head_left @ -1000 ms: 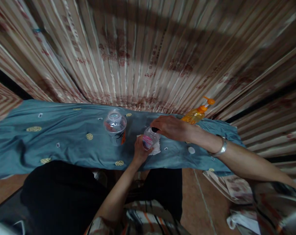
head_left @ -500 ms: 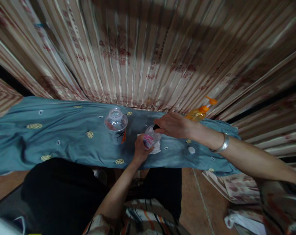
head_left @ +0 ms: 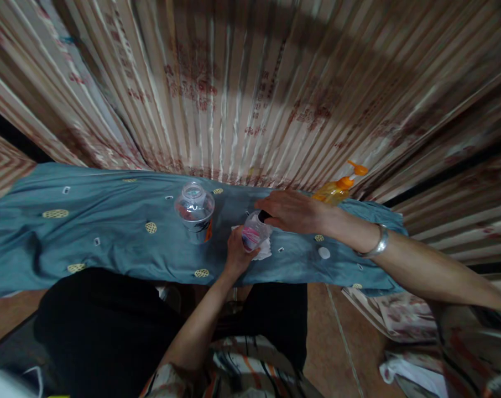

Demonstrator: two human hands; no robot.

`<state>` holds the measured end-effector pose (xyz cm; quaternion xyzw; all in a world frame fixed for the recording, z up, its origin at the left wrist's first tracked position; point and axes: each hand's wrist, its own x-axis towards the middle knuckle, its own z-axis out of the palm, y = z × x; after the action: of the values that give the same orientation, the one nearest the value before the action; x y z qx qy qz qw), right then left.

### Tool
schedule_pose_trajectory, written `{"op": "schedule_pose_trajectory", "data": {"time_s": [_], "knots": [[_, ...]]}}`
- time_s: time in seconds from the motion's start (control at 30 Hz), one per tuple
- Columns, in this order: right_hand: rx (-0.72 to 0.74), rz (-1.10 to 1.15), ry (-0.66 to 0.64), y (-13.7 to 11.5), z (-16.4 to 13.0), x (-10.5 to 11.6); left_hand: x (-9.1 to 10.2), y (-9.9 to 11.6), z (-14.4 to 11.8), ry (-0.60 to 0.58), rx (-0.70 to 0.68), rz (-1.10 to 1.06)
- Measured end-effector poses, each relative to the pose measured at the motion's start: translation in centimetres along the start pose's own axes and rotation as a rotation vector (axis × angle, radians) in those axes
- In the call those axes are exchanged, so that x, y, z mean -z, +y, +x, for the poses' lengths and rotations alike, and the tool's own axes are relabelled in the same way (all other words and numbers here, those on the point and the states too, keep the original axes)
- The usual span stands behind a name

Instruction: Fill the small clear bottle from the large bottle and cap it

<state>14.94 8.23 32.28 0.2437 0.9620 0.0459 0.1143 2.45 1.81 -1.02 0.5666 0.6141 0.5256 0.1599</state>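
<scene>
Left hand (head_left: 236, 255) still grips small bottle (head_left: 254, 235); right hand (head_left: 294, 211) stays on cap (bottle unmoved).

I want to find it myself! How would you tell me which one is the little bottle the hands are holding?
Find the long blue cloth below the striped wall. Near its middle, the left hand grips a small clear bottle while the right hand covers its dark cap. Its pink label sets it apart from the bigger clear bottle and the orange pump bottle.
</scene>
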Motion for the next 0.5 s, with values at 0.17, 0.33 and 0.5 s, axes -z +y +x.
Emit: {"op": "schedule_pose_trajectory", "data": {"time_s": [0.17,0.33,0.5], "knots": [[-0.061,-0.032,-0.021,-0.36,0.02,0.46,0.28,0.29,0.09,-0.009,0.006,-0.005],[-0.109,-0.014,-0.084,-0.36,0.05,0.58,0.41,0.45,0.18,-0.014,0.017,-0.003],[-0.059,0.063,-0.053,-0.3,-0.04,0.28,0.32,0.32,0.18,-0.017,0.019,-0.003]]}}
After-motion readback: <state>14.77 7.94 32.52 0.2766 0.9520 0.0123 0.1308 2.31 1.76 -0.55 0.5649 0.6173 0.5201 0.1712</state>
